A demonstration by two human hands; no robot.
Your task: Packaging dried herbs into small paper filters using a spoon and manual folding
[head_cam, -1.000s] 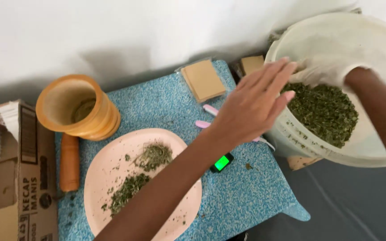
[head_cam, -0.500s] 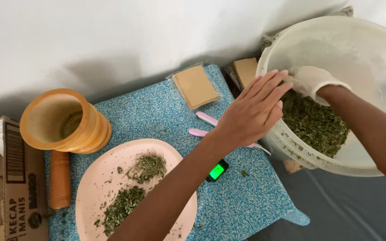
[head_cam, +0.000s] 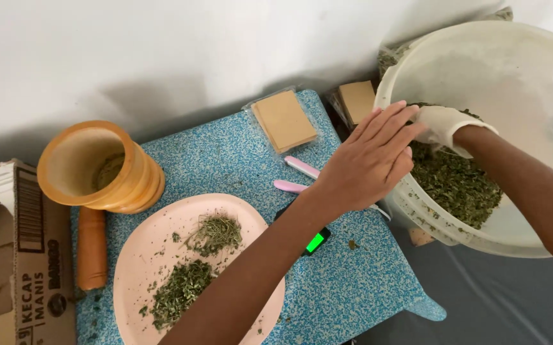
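Note:
My left hand [head_cam: 369, 163] is bare and flat, fingers stretched out over the near rim of a big white bucket [head_cam: 481, 38]. My right hand [head_cam: 445, 124] wears a white glove and reaches into the bucket, down on the heap of dried green herbs [head_cam: 461, 185]. Its fingertips are hidden behind my left hand. Under my left forearm lie pink-handled scissors [head_cam: 295, 176] and a small black device with a green screen [head_cam: 315, 242].
A blue speckled table [head_cam: 353, 281] holds a pink plate [head_cam: 148, 255] with two herb piles, a wooden mortar [head_cam: 97, 166], a pestle [head_cam: 91, 246] and a tan packet [head_cam: 284, 120]. A second tan packet [head_cam: 357, 99] sits by the bucket. A cardboard box [head_cam: 27, 268] stands left.
The view has drifted left and closer. My gloved right hand has sunk lower into the bucket, onto the herbs, and now tucks behind my left hand's fingers.

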